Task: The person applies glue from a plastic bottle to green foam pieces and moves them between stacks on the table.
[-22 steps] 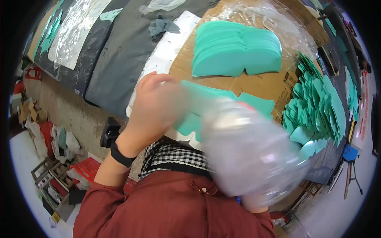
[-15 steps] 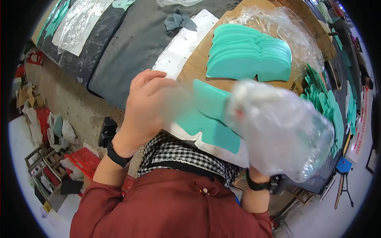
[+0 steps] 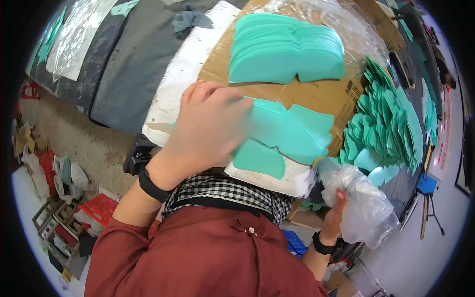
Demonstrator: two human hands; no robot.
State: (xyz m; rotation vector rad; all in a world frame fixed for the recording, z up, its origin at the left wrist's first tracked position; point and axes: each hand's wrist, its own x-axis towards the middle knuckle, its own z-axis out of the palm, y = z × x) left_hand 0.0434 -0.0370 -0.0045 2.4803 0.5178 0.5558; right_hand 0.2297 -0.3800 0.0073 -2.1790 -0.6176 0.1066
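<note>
My left hand [image 3: 213,123] reaches over several flat teal foam-like cut pieces [image 3: 302,133] at the near edge of the work surface. Its fingertips are smeared by motion, so their grip on the pieces cannot be made out. One loose teal piece [image 3: 260,158] lies nearest my body, on a white board [image 3: 292,180]. Off the right end of that board, my right hand [image 3: 335,215] is closed on a crumpled clear plastic bag [image 3: 363,205]. Only the thumb and part of the palm show beside the plastic; the other fingers are hidden behind it.
A neat stack of teal two-lobed pieces [image 3: 284,49] sits on brown cardboard [image 3: 267,91] farther back. Clear plastic film [image 3: 356,29] lies behind it. To the right is a loose heap of teal pieces [image 3: 386,119]. A grey cloth [image 3: 190,20] lies at the far left.
My right hand has carried the plastic bag down and to the right, off the teal pieces. My left hand has shifted slightly right over them. The whole view has shifted too.
</note>
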